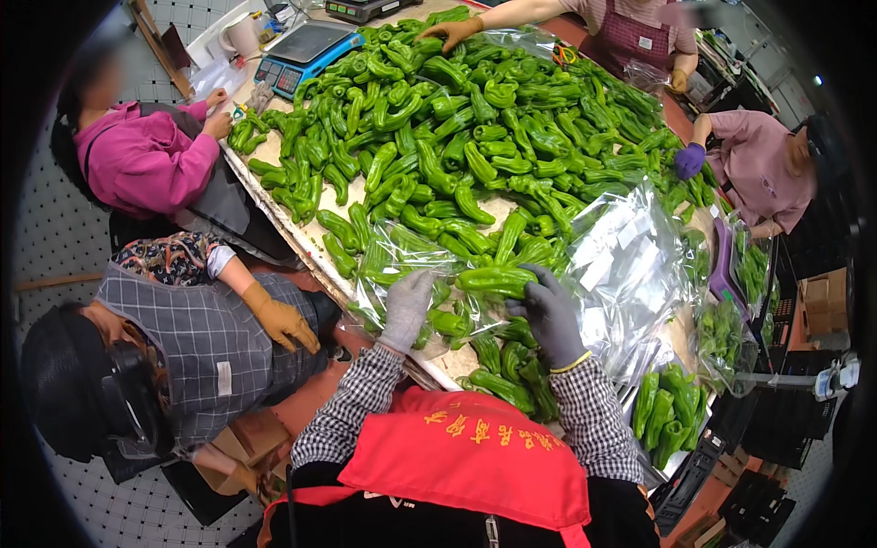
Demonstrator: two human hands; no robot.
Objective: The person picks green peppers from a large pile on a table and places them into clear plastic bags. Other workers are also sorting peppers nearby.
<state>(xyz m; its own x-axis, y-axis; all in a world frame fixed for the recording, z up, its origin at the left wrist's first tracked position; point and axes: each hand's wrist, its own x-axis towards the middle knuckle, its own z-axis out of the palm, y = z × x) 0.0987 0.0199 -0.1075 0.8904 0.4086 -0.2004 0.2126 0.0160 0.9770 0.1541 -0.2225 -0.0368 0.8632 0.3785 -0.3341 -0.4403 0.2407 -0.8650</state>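
My left hand [407, 309], in a light grey glove, grips the edge of a clear plastic bag [390, 257] with green peppers in or beneath it; which of the two is hard to tell. My right hand [548, 318], in a darker grey glove, holds a long green pepper [497, 281] by one end, over the bag's right part. A large heap of green peppers [438, 164] covers much of the table beyond both hands. To the right of my right hand lies a pile of clear plastic bags [623, 267] with white labels. More peppers [503, 389] lie close before me.
A blue digital scale [301, 55] stands at the table's far left. At lower right, peppers [668, 414] rest on a pale surface beside filled bags [723, 335]. Co-workers stand at left and across the table; one orange-gloved hand [452, 33] reaches into the heap. The table's edge [294, 236] runs along the left.
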